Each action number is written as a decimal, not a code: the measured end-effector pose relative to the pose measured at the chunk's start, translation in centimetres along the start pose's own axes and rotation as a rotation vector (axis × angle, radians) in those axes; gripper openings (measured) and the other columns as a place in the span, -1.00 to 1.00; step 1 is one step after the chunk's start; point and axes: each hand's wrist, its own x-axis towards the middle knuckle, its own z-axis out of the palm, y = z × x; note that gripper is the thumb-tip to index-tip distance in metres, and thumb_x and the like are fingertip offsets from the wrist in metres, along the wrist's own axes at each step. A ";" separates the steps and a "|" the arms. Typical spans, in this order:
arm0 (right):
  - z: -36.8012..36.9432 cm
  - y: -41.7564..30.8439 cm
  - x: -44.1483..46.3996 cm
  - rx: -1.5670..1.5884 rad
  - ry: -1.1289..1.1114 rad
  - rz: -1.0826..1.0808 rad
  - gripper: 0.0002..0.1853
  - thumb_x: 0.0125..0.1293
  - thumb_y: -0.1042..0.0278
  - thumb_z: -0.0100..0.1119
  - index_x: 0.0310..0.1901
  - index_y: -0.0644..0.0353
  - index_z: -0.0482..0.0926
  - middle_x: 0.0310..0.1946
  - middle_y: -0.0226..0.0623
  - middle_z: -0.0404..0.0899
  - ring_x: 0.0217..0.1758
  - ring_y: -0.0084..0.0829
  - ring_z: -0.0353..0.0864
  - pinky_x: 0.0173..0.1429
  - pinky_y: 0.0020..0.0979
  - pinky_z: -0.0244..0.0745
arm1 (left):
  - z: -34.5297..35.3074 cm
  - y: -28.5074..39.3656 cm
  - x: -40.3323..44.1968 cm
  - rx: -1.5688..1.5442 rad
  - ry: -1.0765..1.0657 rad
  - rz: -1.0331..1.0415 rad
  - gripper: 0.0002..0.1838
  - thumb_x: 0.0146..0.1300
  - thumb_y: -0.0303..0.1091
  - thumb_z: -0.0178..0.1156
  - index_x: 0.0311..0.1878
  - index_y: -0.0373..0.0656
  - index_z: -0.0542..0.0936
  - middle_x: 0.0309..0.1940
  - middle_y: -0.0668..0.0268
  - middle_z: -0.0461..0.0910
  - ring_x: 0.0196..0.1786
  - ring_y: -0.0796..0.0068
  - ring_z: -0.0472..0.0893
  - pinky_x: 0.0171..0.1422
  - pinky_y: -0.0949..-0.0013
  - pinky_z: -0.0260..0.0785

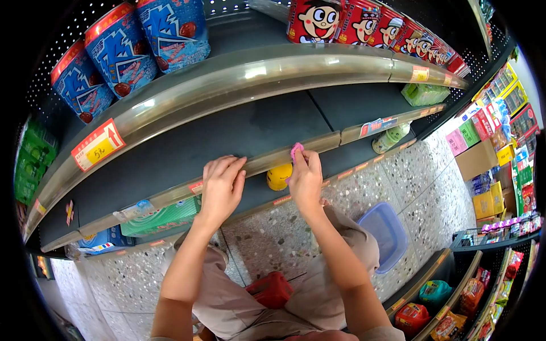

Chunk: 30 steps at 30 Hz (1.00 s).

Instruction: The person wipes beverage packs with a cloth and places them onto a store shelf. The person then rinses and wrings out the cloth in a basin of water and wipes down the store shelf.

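My right hand [306,179] is closed on a pink cloth [296,149], pressed against the front rail [324,143] of the dark grey shelf [227,136]. Only a bunched bit of the cloth shows past the fingers. To the left, my left hand [220,186] lies on the same rail, its fingers stretched out over the shelf edge and holding nothing. Between the two hands, on the lower shelf, is a round yellow container [278,177], partly hidden by the rail and my right hand.
Above are blue tubs [173,37] and red cartoon cans [314,21]. A green pack [424,94] sits at the far right, a bottle [391,138] below. A translucent blue basin [384,237] stands on the speckled floor; something red [272,290] lies between my legs. Shelving with goods [472,292] is behind right.
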 end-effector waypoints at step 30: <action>-0.3 -0.3 -0.3 -0.069 -0.076 -0.074 -0.63 0.10 0.62 0.16 0.01 0.36 0.61 -0.10 -0.18 0.53 -0.07 -0.16 0.54 0.03 -0.23 0.50 | -0.7 -0.3 -0.6 0.018 -0.004 -0.016 -0.73 0.21 -0.48 0.24 -0.01 -0.25 0.64 -0.06 0.13 0.62 0.06 0.09 0.55 0.22 0.14 0.29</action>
